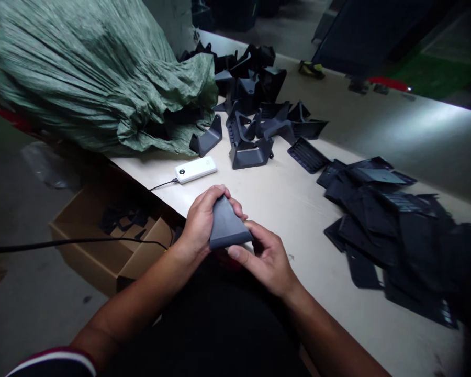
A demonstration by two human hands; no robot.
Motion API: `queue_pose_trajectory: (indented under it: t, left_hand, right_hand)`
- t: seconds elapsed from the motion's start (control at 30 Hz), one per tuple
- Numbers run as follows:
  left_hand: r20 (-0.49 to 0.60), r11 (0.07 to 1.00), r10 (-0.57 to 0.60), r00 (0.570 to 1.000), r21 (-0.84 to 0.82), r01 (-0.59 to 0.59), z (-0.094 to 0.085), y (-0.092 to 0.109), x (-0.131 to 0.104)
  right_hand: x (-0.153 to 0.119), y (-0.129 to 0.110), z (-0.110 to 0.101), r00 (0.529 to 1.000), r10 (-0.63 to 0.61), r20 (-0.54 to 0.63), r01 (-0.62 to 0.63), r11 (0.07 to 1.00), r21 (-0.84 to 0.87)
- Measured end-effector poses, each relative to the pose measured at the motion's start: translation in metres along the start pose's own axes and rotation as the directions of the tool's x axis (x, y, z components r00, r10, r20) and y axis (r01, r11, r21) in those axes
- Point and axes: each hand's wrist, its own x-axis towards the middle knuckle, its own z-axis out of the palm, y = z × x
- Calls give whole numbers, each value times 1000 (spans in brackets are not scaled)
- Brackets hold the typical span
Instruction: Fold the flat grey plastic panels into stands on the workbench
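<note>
A dark grey angled plastic part is held up over the near edge of the table. My left hand is closed round its left side and top, with the thumb along the upper end. At the lower right corner of the part, my right hand has its thumb and fingers bent around the edge; a small pale patch shows between them, too hidden to name. Beyond my hands on the table lies a white power bank with a black cable plugged in.
Similar angled plastic parts lie in a heap at the back, beside a green woven sack. Flat black plastic panels are piled on the right. An open cardboard box with dark pieces stands below the table's left edge.
</note>
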Motion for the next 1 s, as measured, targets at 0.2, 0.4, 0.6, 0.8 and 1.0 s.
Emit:
queue_pose_trajectory:
  t: [0.2,0.4,0.6,0.8,1.0]
  left_hand:
    - [-14,1000,12,1000,-9,-12,-6,1,0]
    - [-108,996,74,991,66,-67,-20,-15,5]
    - [-43,991,-114,993,-76,111,-54,-53,-3]
    - [81,921,-337,938,-177,346,-85,-32,-14]
    - [-350,687,207,914,-613,-390,-133,56,-36]
  right_hand:
    - [-2,4,-9,1000,-17,-23,16,1000,-25]
    - [-1,5,-15,993,22,-112,-25,999,-25]
    - [4,15,-31,970,220,-106,-217,975,38]
    - [22,22,-36,959,223,-176,-251,956,-155]
    - [25,53,-70,911,286,-296,-305,952,-18]
